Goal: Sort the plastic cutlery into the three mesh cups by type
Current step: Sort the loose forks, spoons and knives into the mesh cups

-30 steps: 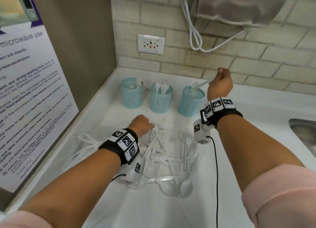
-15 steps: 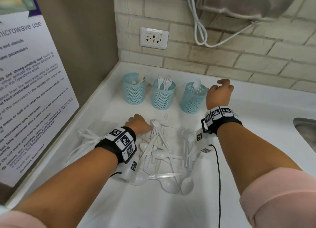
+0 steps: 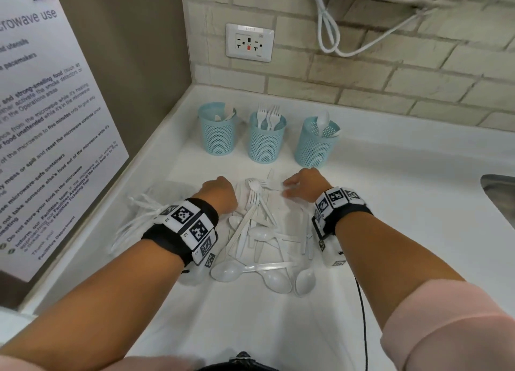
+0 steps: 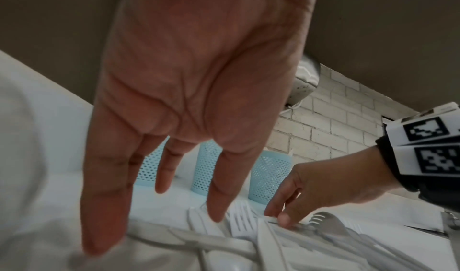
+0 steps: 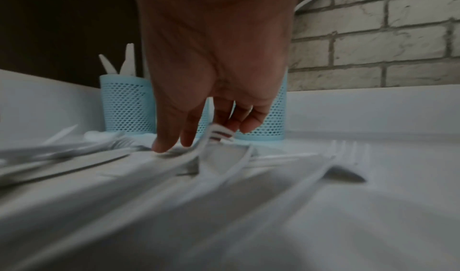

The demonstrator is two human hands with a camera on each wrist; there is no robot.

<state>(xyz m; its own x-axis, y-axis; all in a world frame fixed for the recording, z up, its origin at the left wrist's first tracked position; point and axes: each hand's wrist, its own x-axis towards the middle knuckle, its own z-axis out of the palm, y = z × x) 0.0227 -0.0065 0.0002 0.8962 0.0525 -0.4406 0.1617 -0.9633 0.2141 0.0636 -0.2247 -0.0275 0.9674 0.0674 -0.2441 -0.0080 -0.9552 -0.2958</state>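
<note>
Three blue mesh cups stand in a row at the back: the left cup holds knives, the middle cup forks, the right cup spoons. A pile of white plastic cutlery lies on the white counter in front of them. My left hand hovers over the pile's far left with straight fingers pointing down and holding nothing. My right hand is at the pile's far right. Its thumb and fingertips touch a fork whose tines stand up against them.
A clear plastic bag with white strings lies left of the pile. A poster covers the left wall, and a brick wall with an outlet stands behind. A steel sink is at the right edge.
The right hand let a spoon go into the right cup, then came back down to the pile's far end. The left hand stayed over the pile.
</note>
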